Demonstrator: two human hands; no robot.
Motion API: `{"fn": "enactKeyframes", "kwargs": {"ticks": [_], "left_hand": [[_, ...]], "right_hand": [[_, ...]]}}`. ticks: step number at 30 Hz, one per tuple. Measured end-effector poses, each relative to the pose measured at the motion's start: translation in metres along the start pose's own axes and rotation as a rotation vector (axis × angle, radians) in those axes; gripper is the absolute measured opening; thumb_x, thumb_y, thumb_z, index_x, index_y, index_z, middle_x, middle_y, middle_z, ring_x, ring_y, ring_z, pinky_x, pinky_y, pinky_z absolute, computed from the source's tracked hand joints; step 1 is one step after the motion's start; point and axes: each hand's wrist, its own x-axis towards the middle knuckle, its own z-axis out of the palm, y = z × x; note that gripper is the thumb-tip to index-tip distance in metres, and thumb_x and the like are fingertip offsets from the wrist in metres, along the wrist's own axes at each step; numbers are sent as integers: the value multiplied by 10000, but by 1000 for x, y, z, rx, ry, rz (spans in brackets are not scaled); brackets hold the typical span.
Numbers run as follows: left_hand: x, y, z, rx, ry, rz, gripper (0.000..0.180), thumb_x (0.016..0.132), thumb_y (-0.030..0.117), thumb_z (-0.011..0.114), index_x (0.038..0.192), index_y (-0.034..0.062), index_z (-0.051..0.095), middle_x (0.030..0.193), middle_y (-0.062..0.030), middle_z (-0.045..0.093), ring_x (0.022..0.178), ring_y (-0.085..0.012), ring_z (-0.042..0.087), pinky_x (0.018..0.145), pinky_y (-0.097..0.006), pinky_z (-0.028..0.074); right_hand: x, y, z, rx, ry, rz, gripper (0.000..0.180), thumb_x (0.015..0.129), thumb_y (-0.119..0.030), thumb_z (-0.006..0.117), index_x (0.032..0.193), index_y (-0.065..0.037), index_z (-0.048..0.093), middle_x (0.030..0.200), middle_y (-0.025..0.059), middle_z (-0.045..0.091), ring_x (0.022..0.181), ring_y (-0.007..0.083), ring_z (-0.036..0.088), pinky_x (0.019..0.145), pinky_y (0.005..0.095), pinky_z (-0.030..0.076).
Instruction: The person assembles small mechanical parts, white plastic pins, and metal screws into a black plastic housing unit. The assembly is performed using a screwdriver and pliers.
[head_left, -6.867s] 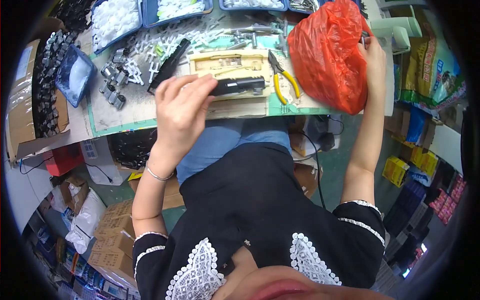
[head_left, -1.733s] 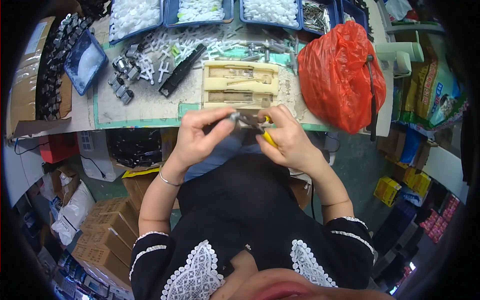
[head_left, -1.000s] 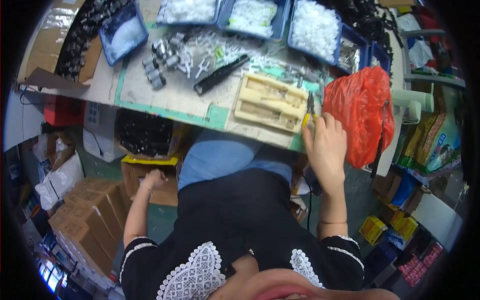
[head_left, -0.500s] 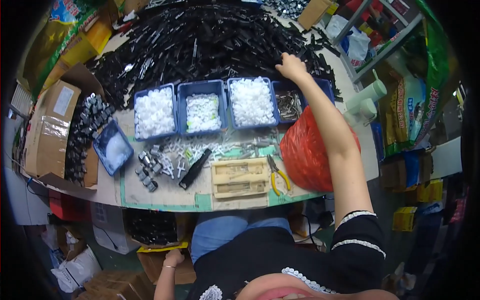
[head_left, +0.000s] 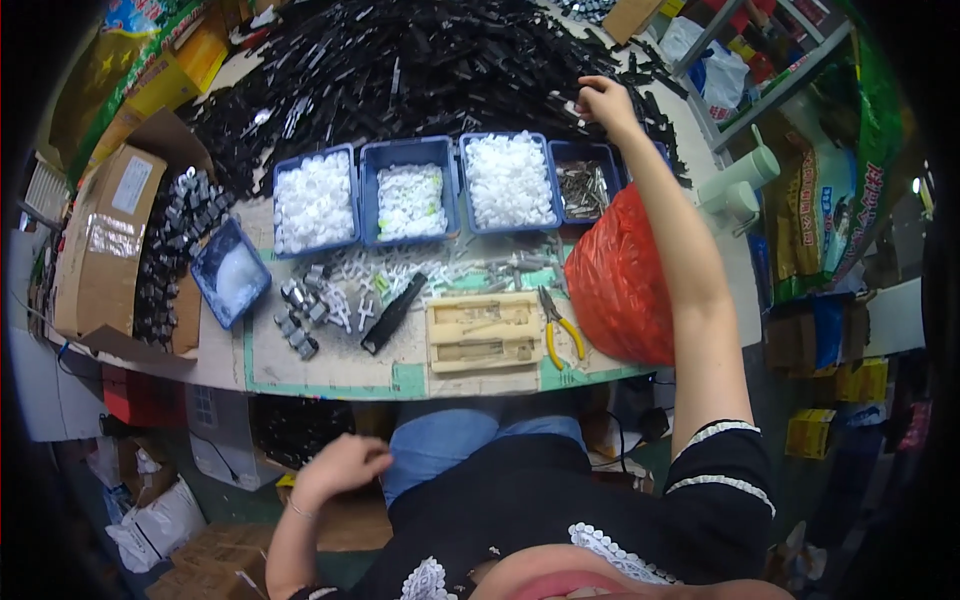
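My right hand point(head_left: 607, 103) reaches over the far pile of black plastic parts point(head_left: 420, 70), at its right side. Its fingers are bent but apart, with nothing visible held in them. Below the table's front edge, beside my thigh, my left hand point(head_left: 348, 464) hangs in the air with loosely stretched fingers and nothing in it. On the table in front of me lie a cream-coloured fixture block point(head_left: 485, 333), pliers with yellow handles point(head_left: 562, 335) and a single black plastic part point(head_left: 394, 314). Small white plastic pieces point(head_left: 362, 303) and shiny metal-like pieces point(head_left: 298, 315) are scattered to their left.
Blue bins hold white pieces point(head_left: 315, 205) and metal pins point(head_left: 583, 192). A red plastic bag point(head_left: 620, 285) sits beneath my right forearm. At left stand a tilted blue tray point(head_left: 232, 272) and an open cardboard box point(head_left: 105, 255). A pale green cup point(head_left: 735, 205) stands at right.
My left hand has risen and moved right, toward my thigh. My right hand has shifted slightly right and farther over the black pile. The whole view has tilted a little.
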Motion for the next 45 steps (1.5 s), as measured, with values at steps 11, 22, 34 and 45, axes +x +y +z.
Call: {"fn": "enactKeyframes", "kwargs": {"ticks": [11, 22, 34, 45], "left_hand": [[78, 91, -33, 35, 1091, 329, 214, 799, 41, 592, 1011, 6, 594, 907, -122, 606, 815, -296, 588, 705, -363, 453], [58, 45, -39, 241, 1332, 55, 243, 783, 39, 597, 1026, 31, 588, 992, -119, 578, 897, -301, 547, 769, -394, 443], [77, 8, -87, 584, 1092, -113, 235, 738, 17, 560, 973, 21, 561, 925, -137, 543, 897, -310, 539, 746, -401, 470], [67, 15, -76, -44, 1187, 191, 274, 723, 58, 685, 968, -3, 577, 770, -59, 580, 579, -96, 537, 538, -237, 438]], "right_hand": [[-209, -71, -4, -82, -148, -324, 211, 808, -111, 682, 950, 33, 623, 837, 64, 630, 685, 132, 605, 627, 243, 473], [-329, -17, 67, -498, -501, -723, 131, 748, -51, 659, 867, -6, 625, 792, 109, 563, 758, 288, 564, 672, 367, 461], [-325, -35, 81, -451, -750, -365, 110, 833, -77, 568, 853, 26, 601, 842, 173, 541, 834, 353, 555, 736, 411, 453], [-338, -18, 50, -505, -486, -428, 118, 757, -71, 661, 851, -28, 602, 832, 104, 548, 798, 282, 547, 701, 368, 441]]}}
